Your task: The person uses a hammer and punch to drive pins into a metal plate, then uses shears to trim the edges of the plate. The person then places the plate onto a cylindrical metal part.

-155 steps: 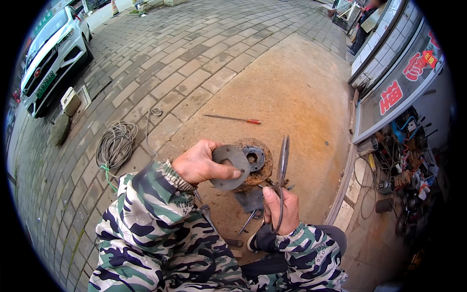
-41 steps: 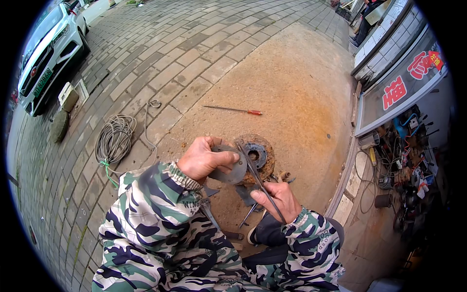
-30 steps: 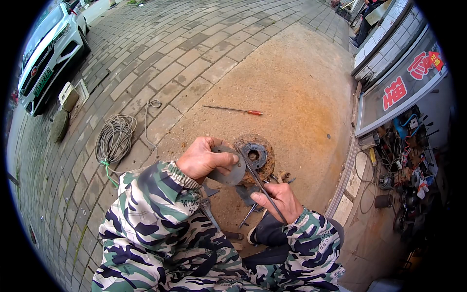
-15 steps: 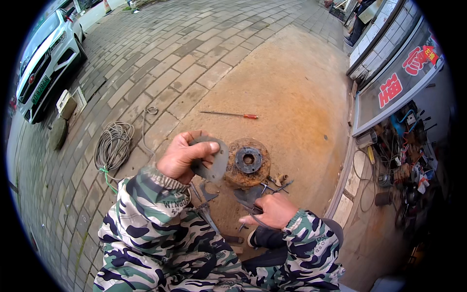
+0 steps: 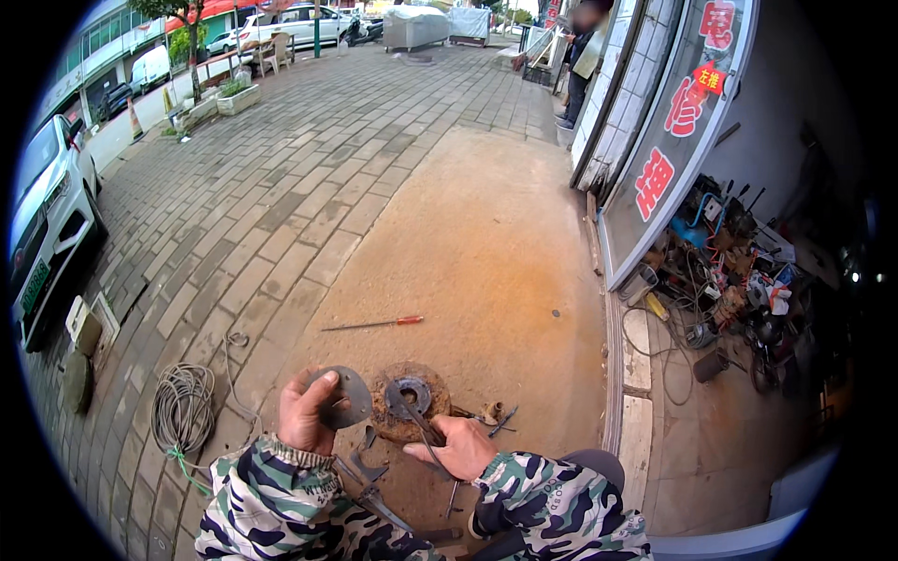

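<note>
In my left hand (image 5: 304, 411) is a thin, flat, grey round disc (image 5: 351, 397) with small holes, pinched between thumb and fingers and held up. My right hand (image 5: 463, 447) closes on a pair of dark metal shears (image 5: 412, 411), whose blade end points over a rusty round metal part (image 5: 435, 383). I cannot tell whether the blades touch it. That part sits on the ground with a dark ring and a central hole on top. The disc is just left of it, overlapping its edge in view.
A red-handled screwdriver (image 5: 410, 321) lies beyond the rusty part. Loose hand tools (image 5: 369, 467) lie close to my legs. A coiled hose or cable (image 5: 182, 407) is on the paving at left. A parked car (image 5: 56, 206), a sliding door (image 5: 673, 131) and a standing person (image 5: 580, 65) are farther off.
The view has tilted up, bringing in more of the street. My right hand has brought the shears up over the rusty part. My left hand still holds the disc, now turned flatter to view.
</note>
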Demonstrator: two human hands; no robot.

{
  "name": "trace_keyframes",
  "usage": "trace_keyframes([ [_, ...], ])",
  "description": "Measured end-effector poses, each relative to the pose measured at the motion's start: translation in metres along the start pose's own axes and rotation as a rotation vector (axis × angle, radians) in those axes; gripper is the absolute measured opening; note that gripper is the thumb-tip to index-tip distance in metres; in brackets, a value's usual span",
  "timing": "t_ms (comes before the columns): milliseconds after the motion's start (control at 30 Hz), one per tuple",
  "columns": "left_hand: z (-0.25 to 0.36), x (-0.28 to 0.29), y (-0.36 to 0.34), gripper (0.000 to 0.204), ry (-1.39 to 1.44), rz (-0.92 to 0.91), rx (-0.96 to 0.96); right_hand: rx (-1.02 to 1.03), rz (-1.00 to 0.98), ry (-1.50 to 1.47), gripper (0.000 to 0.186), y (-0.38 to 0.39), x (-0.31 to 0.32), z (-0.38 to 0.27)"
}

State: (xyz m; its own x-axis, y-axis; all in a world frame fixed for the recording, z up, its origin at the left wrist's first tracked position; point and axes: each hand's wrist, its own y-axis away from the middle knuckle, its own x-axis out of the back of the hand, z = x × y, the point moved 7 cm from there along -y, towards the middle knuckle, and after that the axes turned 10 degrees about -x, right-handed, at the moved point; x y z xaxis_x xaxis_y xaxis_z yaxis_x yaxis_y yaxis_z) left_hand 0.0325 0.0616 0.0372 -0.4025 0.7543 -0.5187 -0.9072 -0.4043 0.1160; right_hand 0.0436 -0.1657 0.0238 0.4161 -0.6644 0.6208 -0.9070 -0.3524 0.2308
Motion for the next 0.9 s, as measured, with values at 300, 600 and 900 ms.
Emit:
trace_keyframes([
  [300, -0.020, -0.044, 0.015, 0.012, 0.256, -0.120, -0.062, 0.053, -0.027, -1.044, 0.028, -0.010, -0.015, -0.033],
  [600, -0.022, -0.031, 0.016, 0.009, 0.072, -0.185, 0.077, 0.065, 0.190, -1.046, 0.024, -0.018, 0.024, -0.022],
  [900, -0.031, -0.051, 0.031, 0.019, -0.129, -0.404, 0.167, 0.057, 0.109, -0.995, 0.023, -0.014, 0.040, -0.016],
])
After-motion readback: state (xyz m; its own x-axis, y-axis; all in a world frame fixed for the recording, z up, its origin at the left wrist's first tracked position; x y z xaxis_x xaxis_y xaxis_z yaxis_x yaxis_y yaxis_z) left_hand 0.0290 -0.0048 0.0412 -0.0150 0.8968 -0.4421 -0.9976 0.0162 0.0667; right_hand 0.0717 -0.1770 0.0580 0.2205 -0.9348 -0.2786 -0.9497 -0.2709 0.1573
